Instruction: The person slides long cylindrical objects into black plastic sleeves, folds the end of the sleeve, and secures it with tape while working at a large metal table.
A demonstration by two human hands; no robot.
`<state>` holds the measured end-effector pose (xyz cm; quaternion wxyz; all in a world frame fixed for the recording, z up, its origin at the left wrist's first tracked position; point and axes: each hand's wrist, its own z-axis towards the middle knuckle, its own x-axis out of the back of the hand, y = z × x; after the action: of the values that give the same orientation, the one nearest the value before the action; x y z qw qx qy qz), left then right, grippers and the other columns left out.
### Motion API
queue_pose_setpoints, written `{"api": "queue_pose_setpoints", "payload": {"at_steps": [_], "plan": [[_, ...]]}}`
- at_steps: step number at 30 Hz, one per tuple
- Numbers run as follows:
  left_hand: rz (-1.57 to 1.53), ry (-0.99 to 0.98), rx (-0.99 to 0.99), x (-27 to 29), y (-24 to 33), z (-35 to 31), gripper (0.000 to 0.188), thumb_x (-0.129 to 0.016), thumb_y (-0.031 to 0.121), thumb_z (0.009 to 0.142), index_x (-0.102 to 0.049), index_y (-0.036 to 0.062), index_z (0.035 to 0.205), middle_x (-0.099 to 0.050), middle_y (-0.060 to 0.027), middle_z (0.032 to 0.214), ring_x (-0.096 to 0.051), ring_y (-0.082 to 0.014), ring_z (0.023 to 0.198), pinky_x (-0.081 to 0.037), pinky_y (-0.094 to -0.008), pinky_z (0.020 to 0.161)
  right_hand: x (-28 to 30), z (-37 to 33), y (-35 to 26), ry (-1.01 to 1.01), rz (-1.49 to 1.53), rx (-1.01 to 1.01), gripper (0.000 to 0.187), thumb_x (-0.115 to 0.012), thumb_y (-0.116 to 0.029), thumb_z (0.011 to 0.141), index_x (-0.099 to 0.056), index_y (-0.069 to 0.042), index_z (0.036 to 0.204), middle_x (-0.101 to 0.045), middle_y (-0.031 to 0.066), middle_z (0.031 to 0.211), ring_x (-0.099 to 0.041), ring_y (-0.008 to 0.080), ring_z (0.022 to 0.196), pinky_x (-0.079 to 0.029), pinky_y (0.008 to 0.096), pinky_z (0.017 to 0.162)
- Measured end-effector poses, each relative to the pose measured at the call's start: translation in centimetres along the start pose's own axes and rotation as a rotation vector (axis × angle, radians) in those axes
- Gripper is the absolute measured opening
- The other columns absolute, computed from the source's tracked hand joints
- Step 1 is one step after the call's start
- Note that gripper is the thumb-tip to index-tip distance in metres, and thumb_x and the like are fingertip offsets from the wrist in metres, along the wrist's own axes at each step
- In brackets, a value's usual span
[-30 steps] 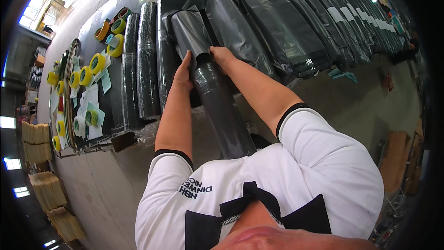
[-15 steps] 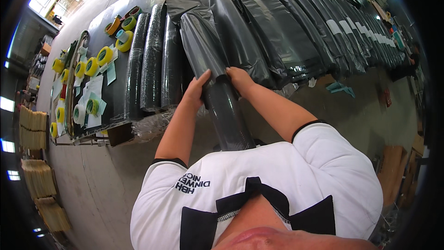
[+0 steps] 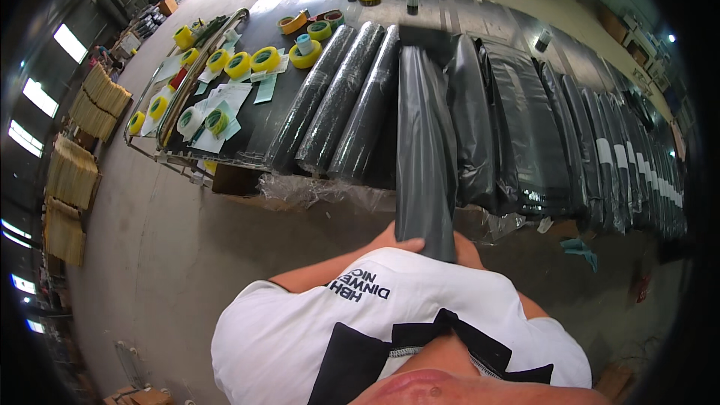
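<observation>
Left hand point(image 3: 399, 240) clasps black plastic sleeve point(image 3: 424, 142), thumb on top; right hand point(image 3: 469, 250) at right edge, fingers hidden, cannot tell grip. Uneven pull could tear sleeve.

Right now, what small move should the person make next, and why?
Perhaps push the long grey plastic sleeve forward: its near end, with the left hand and right hand at its sides, juts well past the table, while three shiny black rolls stop near its edge.
</observation>
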<state>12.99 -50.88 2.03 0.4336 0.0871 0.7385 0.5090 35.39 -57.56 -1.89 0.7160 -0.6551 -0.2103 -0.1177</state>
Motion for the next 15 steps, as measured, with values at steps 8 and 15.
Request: {"api": "queue_pose_setpoints", "payload": {"at_steps": [8,15], "plan": [[0.038,-0.006,0.180,4.3,-1.1,4.8,0.070,-0.078,0.030,0.084,-0.044,-0.0010,0.136,-0.054,-0.0126,0.131,-0.050,-0.0215,0.123,-0.040,-0.0365,0.104,-0.1,3.5,-2.9,0.088,0.249,-0.235,0.037,-0.046,-0.027,0.099,-0.061,-0.001,0.120,-0.065,0.0133,0.113,-0.061,0.0224,0.104,-0.046,0.0325,0.093],[0.332,-0.249,0.177,6.8,0.2,2.8,0.100,-0.084,0.031,0.072,-0.028,0.0002,0.148,-0.043,-0.0164,0.145,-0.039,-0.0283,0.136,-0.035,-0.0404,0.110,-2.6,3.2,-1.9,-0.097,-0.167,-0.264,0.114,-0.078,-0.039,0.074,-0.006,0.002,0.153,-0.017,0.0263,0.155,-0.026,0.0398,0.141,-0.028,0.0446,0.114]]}}
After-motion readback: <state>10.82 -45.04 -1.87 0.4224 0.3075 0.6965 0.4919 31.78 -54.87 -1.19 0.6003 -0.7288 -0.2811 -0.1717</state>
